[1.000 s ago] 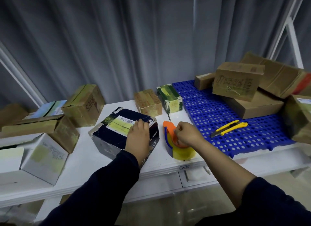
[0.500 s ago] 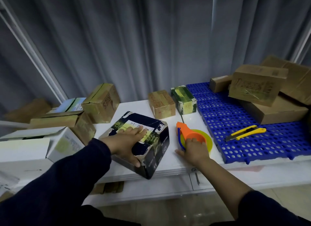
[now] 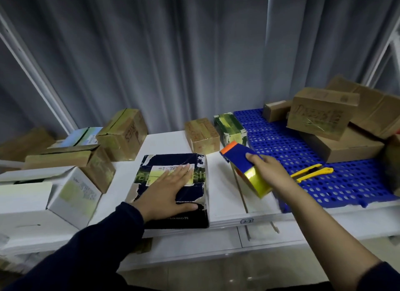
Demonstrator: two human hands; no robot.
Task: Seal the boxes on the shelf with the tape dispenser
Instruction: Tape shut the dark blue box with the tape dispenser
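A dark blue box point(image 3: 190, 193) with a torn surface and a white label lies at the front edge of the white shelf point(image 3: 225, 206). My left hand point(image 3: 166, 193) rests flat on its top, fingers spread. My right hand point(image 3: 269, 171) grips the tape dispenser point(image 3: 242, 163), which has a blue body, an orange tip and a yellow tape roll. The dispenser hangs above the shelf just right of the dark box, not touching it.
Brown and white cartons point(image 3: 71, 189) crowd the left of the shelf. Two small boxes point(image 3: 201, 134) stand behind the dark box. On the right a blue perforated mat point(image 3: 281, 139) carries stacked brown cartons point(image 3: 322, 115) and a yellow utility knife point(image 3: 311, 171). Grey curtains hang behind.
My right hand lifted the tape dispenser off the shelf and turned it toward the dark box. My left hand squared the box to the shelf edge and lies flat on top.
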